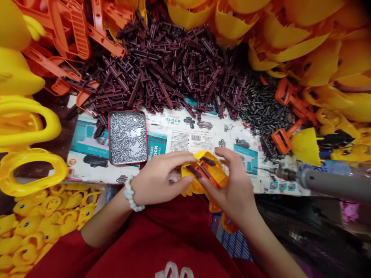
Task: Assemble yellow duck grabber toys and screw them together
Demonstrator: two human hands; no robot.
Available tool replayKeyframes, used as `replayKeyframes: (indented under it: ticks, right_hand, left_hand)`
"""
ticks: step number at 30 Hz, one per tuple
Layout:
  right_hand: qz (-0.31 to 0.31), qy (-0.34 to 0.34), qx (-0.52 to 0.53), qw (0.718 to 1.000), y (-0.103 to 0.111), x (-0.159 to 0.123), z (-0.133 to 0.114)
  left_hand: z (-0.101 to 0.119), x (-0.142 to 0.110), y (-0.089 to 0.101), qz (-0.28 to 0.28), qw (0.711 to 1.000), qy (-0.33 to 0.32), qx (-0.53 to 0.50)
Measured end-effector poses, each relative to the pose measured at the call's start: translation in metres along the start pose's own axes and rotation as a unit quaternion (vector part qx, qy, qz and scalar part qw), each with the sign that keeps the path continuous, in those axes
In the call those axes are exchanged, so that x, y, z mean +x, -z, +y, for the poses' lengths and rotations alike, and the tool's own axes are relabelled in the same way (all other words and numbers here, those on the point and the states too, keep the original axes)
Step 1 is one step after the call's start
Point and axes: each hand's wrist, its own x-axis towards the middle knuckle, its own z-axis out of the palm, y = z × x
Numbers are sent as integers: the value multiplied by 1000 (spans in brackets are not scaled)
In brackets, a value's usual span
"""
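Both my hands hold a yellow plastic toy housing (203, 164) low in the middle of the view, above a printed cardboard sheet (191, 135). An orange plastic part (209, 178) lies in the housing, with small maroon plastic pieces (207, 161) on top. My left hand (159, 178) grips it from the left, a white beaded bracelet (130, 194) on the wrist. My right hand (228, 185) presses on it from the right. My fingers hide part of the housing.
A red-rimmed tray (127, 112) of small metal pins sits left of my hands. An electric screwdriver (327, 184) lies at right. Heaps of maroon parts (171, 69), black springs (266, 112), orange parts (72, 38) and yellow shells (319, 58) surround the sheet. Yellow duck-shaped pieces (34, 235) pile at lower left.
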Motion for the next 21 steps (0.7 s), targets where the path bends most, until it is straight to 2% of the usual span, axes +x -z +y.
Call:
replayKeyframes:
  ticks: [3, 5, 11, 21]
  right_hand:
    - [-60, -17, 63, 996, -4, -10, -4]
    - [-54, -4, 64, 996, -7, -15, -9]
    - [-11, 26, 41, 999, -8, -22, -17]
    - [4, 29, 31, 999, -12, -24, -19]
  left_hand:
    - [-1, 2, 9, -39, 991, 94, -88]
    - [0, 3, 10, -40, 984, 130, -115]
    - [1, 3, 8, -33, 983, 106, -143]
    - [1, 2, 11, -48, 988, 90, -119]
